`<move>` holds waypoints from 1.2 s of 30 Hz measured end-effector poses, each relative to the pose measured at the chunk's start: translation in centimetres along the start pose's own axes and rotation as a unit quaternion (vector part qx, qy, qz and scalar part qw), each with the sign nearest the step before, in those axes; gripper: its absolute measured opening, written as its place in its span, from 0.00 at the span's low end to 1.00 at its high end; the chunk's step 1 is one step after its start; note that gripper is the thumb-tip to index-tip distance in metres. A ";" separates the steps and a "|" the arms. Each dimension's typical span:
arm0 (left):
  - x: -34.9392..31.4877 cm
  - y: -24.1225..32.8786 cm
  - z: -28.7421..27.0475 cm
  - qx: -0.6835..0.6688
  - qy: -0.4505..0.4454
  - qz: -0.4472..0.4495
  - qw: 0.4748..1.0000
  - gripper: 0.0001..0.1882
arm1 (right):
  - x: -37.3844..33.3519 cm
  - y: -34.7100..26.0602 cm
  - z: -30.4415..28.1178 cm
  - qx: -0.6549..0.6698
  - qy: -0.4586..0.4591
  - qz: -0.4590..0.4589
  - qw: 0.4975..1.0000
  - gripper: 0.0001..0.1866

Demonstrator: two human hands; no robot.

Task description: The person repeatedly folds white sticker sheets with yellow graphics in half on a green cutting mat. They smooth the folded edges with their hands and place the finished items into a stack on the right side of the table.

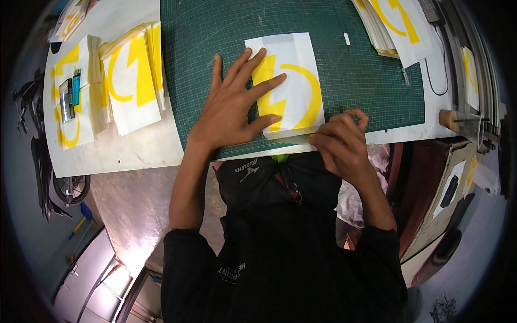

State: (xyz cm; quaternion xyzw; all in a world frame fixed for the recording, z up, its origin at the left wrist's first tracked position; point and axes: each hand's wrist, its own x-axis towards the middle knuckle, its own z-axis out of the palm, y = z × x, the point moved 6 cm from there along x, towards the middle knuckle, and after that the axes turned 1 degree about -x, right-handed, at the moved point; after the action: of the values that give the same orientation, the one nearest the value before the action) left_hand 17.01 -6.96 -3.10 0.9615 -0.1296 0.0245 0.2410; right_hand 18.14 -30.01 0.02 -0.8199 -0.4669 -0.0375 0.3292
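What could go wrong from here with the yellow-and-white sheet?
Two risks:
1. Skew: the left hand lies over the left side of the sheet, so a pull from the right hand might twist it.
2. Creasing: the right hand is at one end of the pale lower strip, so it may fold unevenly.

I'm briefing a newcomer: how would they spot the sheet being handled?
Find the green mat on the white table. Near its front edge lies a white sheet printed in yellow. Unlike the piles either side, it has the left hand on it.
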 end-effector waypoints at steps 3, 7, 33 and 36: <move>0.0 0.2 0.0 -0.008 0.001 -0.003 1.000 0.44 | -0.3 -0.2 -0.1 -0.012 0.010 -0.009 1.000 0.15; 0.1 0.1 0.0 -0.005 0.004 -0.004 1.000 0.47 | 0.3 0.4 0.1 -0.013 0.009 0.004 1.000 0.13; -0.2 0.1 0.2 0.018 -0.015 -0.008 1.000 0.52 | -2.8 6.2 -3.8 -0.110 0.067 0.198 0.972 0.17; -1.1 1.3 -0.1 0.073 -0.003 -0.061 0.995 0.49 | -3.4 6.5 -4.2 -0.084 0.093 0.250 0.960 0.17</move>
State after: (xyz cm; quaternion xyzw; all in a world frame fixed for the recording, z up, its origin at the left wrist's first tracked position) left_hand 15.63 -7.81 -2.54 0.9828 -0.0687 0.0164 0.1706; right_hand 22.40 -37.13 -1.23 -0.9281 -0.2095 -0.0689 0.3001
